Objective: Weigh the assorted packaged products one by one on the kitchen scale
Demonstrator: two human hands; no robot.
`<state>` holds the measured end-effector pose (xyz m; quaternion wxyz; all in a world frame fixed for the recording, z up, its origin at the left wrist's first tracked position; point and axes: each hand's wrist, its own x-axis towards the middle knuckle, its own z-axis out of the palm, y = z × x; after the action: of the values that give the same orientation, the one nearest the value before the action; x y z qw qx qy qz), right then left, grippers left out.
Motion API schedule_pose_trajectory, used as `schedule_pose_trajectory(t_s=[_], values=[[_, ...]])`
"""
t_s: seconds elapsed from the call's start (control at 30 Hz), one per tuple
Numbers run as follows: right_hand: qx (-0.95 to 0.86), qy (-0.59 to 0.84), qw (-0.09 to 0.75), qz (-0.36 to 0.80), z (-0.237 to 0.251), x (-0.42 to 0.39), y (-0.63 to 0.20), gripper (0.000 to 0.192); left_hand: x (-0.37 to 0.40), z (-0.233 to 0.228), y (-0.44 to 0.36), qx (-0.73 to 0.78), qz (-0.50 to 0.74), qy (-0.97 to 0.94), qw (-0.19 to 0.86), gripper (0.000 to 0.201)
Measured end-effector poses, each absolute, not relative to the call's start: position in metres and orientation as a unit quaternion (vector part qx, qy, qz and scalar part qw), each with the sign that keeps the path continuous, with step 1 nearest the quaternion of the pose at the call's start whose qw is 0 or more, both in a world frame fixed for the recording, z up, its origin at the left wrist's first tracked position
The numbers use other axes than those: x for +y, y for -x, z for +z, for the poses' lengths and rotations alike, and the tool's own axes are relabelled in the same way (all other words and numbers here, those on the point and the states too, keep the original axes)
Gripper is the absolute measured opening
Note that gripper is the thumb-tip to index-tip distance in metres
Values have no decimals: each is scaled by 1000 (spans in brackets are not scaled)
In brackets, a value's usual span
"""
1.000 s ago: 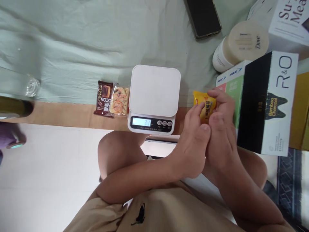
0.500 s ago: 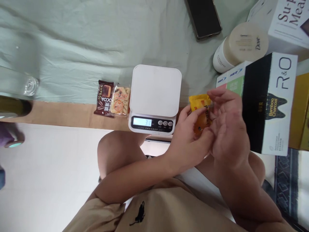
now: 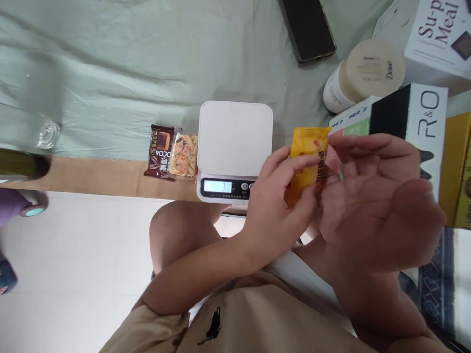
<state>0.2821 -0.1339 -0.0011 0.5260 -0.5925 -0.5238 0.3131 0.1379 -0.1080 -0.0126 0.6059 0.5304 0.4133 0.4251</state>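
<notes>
Between thumb and fingers, my left hand (image 3: 281, 206) grips a yellow snack packet (image 3: 309, 152) with dark lettering, just right of the white kitchen scale (image 3: 235, 137). My right hand (image 3: 375, 196) is beside the packet, palm up, fingers spread and holding nothing; its fingertips are close to the packet's right edge. The scale's plate is bare and its lit display seems to read 31. Left of the scale lie a brown cocoa snack packet (image 3: 160, 152) and a clear-wrapped biscuit packet (image 3: 184, 154), side by side.
A black phone (image 3: 309, 32) lies at the back. To the right stand a Dove jar (image 3: 368, 73), a black-and-white R&O box (image 3: 429, 113), a Su-p Meal box (image 3: 437, 44) and a yellow box (image 3: 456, 171). A bottle (image 3: 24, 164) is at the left edge.
My right hand has turned palm up, opened and shifted right, away from the packet. The yellow packet has risen slightly in my left hand, which has moved a little left over the scale's corner.
</notes>
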Motion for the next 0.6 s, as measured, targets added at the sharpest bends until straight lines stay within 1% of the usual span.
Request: schedule_pose_trajectory(t_s=[0.03, 0.1, 0.17, 0.23, 0.37, 0.47, 0.6], values=[[-476, 580, 568, 337, -3, -133, -278, 44, -105, -13, -137, 413, 433, -521, 609, 27], [-417, 566, 622, 344, -7, -130, -268, 35, -96, -12, -132, 416, 437, -498, 623, 29], [-399, 559, 637, 349, -13, -127, -259, 27, -87, -8, -124, 423, 431, -475, 640, 32], [-416, 562, 611, 372, -19, -125, -253, 25, -77, -4, -114, 433, 420, -457, 653, 32], [-471, 549, 541, 429, -28, -123, -246, 33, -59, 0, -92, 466, 407, -454, 641, 42], [-513, 546, 517, 415, -32, -121, -242, 37, -51, -3, -79, 479, 404, -482, 613, 51], [-560, 551, 492, 375, -30, -116, -234, 37, -48, -11, -68, 502, 389, -549, 544, 54]])
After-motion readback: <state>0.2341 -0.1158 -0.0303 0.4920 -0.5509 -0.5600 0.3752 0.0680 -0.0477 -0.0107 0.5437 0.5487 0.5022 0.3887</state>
